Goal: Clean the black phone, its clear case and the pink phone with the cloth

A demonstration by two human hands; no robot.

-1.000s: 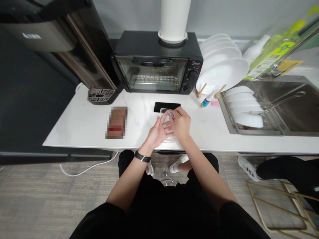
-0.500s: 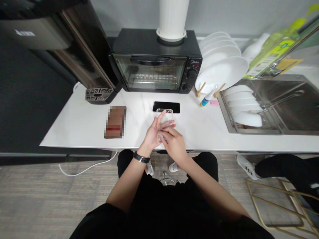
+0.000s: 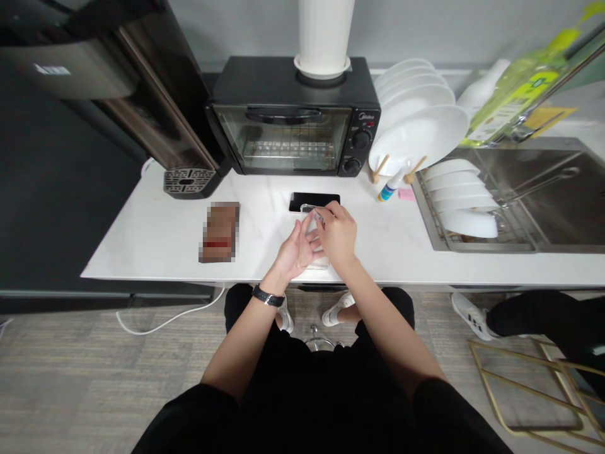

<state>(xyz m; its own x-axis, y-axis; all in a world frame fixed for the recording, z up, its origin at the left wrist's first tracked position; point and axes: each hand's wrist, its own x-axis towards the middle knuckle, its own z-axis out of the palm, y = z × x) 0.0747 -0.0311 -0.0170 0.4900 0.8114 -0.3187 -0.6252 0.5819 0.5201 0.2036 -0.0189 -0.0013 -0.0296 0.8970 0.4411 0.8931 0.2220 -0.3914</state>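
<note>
"Midea" reads on the control panel of the black toaster oven (image 3: 288,135); white lettering on the beverage dispenser (image 3: 161,113), left of the oven, is too blurred to read. In front of the oven, beyond a black smartphone (image 3: 307,199), a clear phone case (image 3: 316,265) lies at the left hand (image 3: 293,253), palm up, fingers spread. The right hand (image 3: 338,234) arches over the case's oven-side end, fingers bent; whether they pinch it cannot be told.
</note>
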